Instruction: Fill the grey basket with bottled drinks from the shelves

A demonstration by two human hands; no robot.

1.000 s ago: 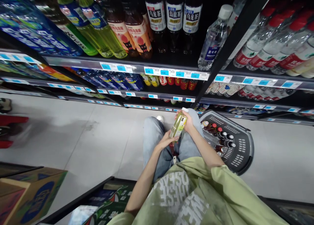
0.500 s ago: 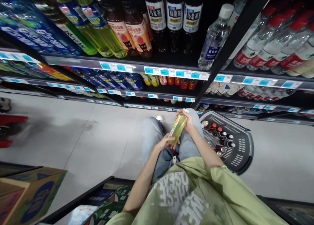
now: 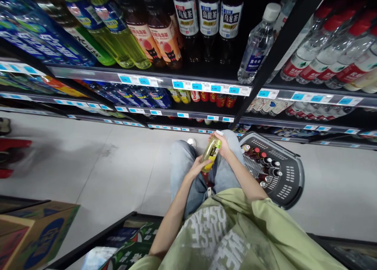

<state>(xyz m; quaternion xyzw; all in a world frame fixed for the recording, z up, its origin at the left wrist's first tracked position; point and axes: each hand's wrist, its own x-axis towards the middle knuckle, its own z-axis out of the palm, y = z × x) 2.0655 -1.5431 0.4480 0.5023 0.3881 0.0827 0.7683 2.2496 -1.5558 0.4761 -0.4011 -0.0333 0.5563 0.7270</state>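
Observation:
A clear drink bottle (image 3: 211, 154) with yellow-green liquid, a white cap and a yellow-green label lies tilted between my hands, above my lap. My left hand (image 3: 196, 168) grips its base end, thumb across the lower side. Around the neck end, just below the cap, my right hand (image 3: 223, 145) is closed. The label faces up towards me. To the right of my knee, on the floor, stands a dark grey shopping basket (image 3: 290, 175) with several capped bottles (image 3: 266, 160) inside.
Ahead runs a black drinks shelf (image 3: 165, 78) with price tags and rows of bottles. A water bottle (image 3: 255, 46) stands near its upright. Cardboard boxes (image 3: 44, 234) are at the lower left. A red object (image 3: 13, 144) and part of a shoe (image 3: 4, 125) show at the left edge.
The bottle has been turned about its length in my hands, so its printed label now faces up instead of the clear side. The basket and shelves stay put.

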